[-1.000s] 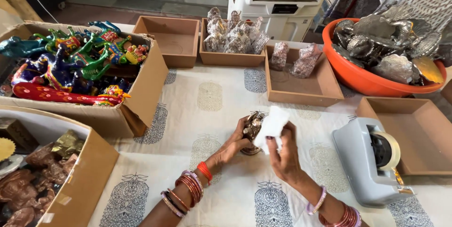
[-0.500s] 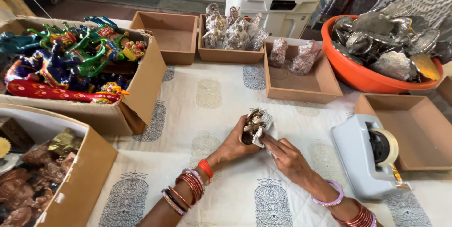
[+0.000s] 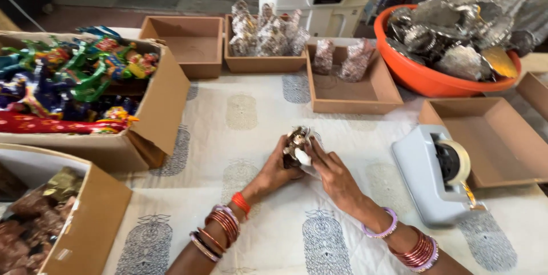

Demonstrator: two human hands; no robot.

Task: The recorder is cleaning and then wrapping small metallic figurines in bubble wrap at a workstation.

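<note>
The left hand (image 3: 278, 170) curls closed around a small brown-and-gold figurine (image 3: 295, 142) half covered in clear, crinkled wrap; the right hand (image 3: 333, 173) lies partly open, its fingers (image 3: 315, 150) pressing the wrap against the figurine; both hold it above the printed white tablecloth (image 3: 251, 115), to the left of the grey tape dispenser (image 3: 435, 172); behind the dispenser stands a shallow cardboard tray (image 3: 348, 88) with two wrapped bundles; further behind, an orange plastic bowl (image 3: 425, 78) carries crumpled silvery pieces; far left of the dispenser a cardboard box (image 3: 162, 106) holds glossy painted toys
</note>
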